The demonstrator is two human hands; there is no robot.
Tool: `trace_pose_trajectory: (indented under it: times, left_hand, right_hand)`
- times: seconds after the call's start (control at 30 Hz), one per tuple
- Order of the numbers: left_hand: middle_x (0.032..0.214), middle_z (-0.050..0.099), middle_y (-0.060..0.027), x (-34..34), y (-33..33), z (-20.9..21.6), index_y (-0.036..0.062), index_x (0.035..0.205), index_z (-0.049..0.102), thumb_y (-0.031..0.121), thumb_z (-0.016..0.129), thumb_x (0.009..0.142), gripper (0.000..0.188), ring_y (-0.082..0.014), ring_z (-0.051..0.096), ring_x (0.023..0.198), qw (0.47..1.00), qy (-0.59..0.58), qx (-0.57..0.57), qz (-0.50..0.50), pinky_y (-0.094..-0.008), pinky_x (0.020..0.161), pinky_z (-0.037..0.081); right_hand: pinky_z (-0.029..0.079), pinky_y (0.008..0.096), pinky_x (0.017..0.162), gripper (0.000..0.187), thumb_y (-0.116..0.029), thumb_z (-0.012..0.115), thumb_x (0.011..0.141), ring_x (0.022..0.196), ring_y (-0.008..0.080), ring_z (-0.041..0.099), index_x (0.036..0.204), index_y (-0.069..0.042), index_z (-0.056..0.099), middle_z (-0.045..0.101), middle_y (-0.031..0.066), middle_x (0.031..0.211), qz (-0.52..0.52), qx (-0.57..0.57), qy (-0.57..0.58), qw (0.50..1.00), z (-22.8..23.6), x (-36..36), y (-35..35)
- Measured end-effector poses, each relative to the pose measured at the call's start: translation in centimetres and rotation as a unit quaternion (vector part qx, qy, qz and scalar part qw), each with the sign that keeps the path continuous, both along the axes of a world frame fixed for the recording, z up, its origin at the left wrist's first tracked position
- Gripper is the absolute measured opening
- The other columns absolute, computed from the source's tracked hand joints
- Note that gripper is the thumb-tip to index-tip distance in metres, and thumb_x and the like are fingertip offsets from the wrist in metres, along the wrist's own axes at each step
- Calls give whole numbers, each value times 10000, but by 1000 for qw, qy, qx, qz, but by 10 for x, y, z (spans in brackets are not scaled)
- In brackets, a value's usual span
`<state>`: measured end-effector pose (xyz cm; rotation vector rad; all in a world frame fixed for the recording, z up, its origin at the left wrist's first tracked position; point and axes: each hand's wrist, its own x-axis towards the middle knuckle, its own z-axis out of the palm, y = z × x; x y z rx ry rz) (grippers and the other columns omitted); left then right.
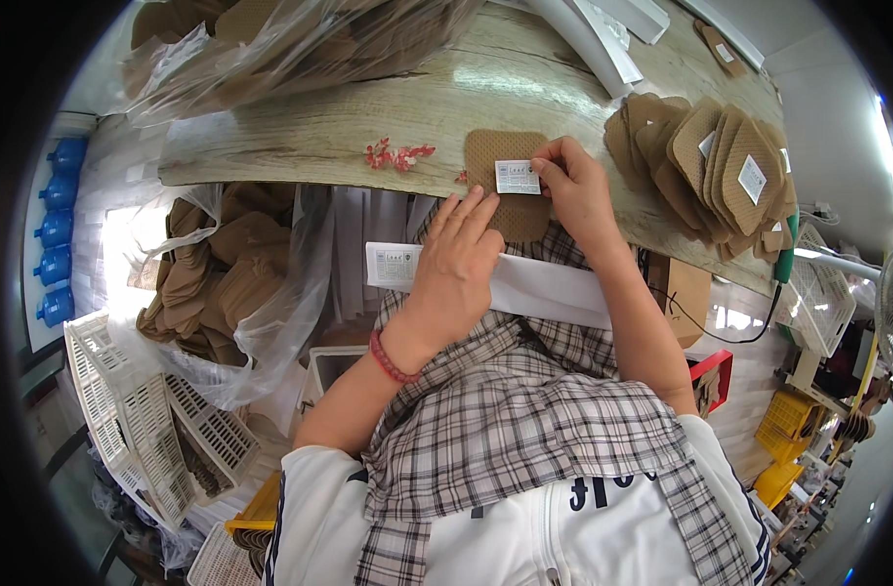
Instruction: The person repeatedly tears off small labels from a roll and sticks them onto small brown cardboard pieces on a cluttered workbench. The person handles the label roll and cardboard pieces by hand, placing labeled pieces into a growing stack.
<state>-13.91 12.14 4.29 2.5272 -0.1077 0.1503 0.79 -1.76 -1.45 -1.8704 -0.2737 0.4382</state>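
Note:
A brown textured pad (510, 144) with rounded corners lies at the table's near edge, partly overhanging it. On its middle sits a white printed label (517, 177). My right hand (575, 186) pinches the label's right edge between thumb and finger. My left hand (453, 264) has its fingers stretched out, fingertips at the pad's left edge beside the label. Beneath this hand, across my lap, runs a white label strip (549, 290); a printed label (394, 265) shows at its left end. The palm's underside is hidden.
Stacked brown pads (705, 161), some labelled, stand at the table's right. Red-and-white scraps (397, 154) lie left of my pad. A plastic bag (300, 49) of pads covers the far left; another bag (231, 283) hangs below. White crates (134, 420) stand lower left, a green-handled tool (784, 256) at right.

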Motion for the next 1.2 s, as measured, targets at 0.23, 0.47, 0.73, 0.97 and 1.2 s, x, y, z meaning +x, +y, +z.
trace_pose_trajectory:
  times: [0.23, 0.47, 0.73, 0.97, 1.2]
  left_hand:
    - [1356, 539, -283, 2, 1, 3, -27, 884, 603, -20, 574, 844, 50, -421, 436, 1369, 1000, 4, 12, -4, -529, 1176, 294]
    - [1354, 536, -283, 3, 1, 4, -27, 886, 601, -24, 575, 846, 48, -421, 440, 1365, 1000, 7, 26, -10, -531, 1174, 301]
    - [1352, 532, -278, 3, 0, 5, -30, 890, 599, -27, 591, 840, 51, -424, 441, 1361, 999, 11, 36, -14, -537, 1172, 304]
    - [1354, 526, -274, 2, 0, 4, -32, 893, 597, -30, 595, 838, 55, -423, 435, 1364, 999, 11, 35, -14, -540, 1171, 304]
    - [1383, 499, -269, 2, 0, 5, -33, 894, 592, -35, 598, 835, 59, -424, 432, 1365, 999, 18, 30, -14, -548, 1170, 303]
  right_hand:
    - [496, 409, 705, 114, -177, 666, 913, 760, 312, 669, 939, -69, 646, 696, 127, 817, -10, -69, -59, 996, 7, -7, 4]
    - [496, 423, 699, 112, -177, 664, 914, 757, 324, 667, 927, -69, 640, 693, 130, 802, -16, -90, -72, 993, 15, -10, 7]
    - [499, 411, 703, 113, -186, 666, 917, 754, 307, 669, 931, -76, 642, 698, 120, 806, -29, -57, -32, 997, 6, -8, 6]
    - [499, 415, 702, 116, -195, 672, 912, 754, 307, 672, 934, -84, 648, 699, 123, 808, -28, -78, -50, 995, 11, -8, 8]
    - [495, 447, 691, 94, -175, 668, 905, 758, 349, 669, 918, -86, 641, 689, 135, 793, -36, -95, -96, 990, 15, -14, 11]
